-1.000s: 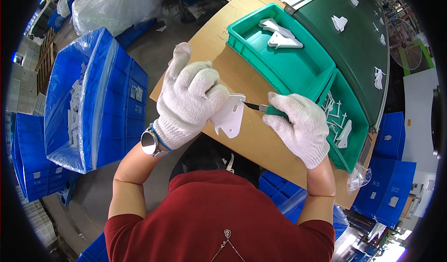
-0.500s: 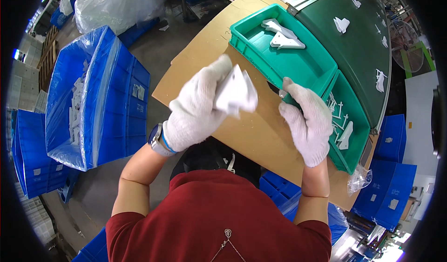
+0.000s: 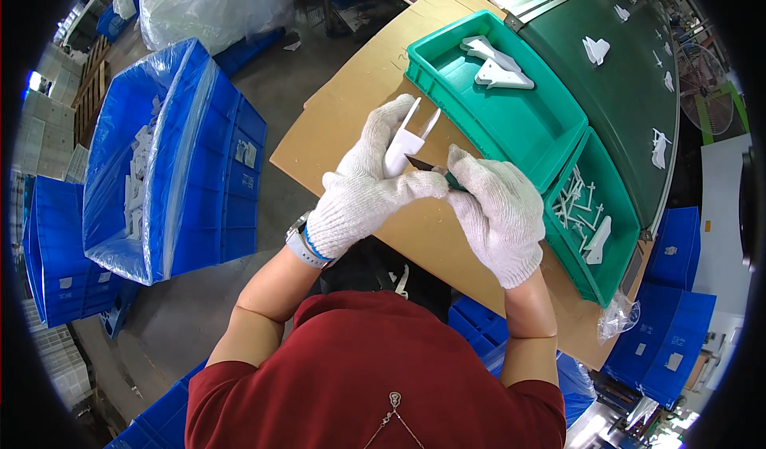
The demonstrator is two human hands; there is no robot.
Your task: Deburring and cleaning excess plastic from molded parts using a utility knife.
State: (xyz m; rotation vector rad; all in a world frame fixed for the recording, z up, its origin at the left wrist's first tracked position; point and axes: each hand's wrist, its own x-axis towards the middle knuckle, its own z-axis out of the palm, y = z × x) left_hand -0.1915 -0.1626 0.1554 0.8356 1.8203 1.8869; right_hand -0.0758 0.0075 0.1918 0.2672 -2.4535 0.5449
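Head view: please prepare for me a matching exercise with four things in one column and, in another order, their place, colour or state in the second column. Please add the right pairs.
Column one
1. left hand
2. right hand
3. belt
4. fan

Column two
A. dark green, with scattered white pieces
B. holding a knife
C. near the right edge, past the belt
D. holding a white part with two prongs

Right pairs: 1-D, 2-B, 3-A, 4-C
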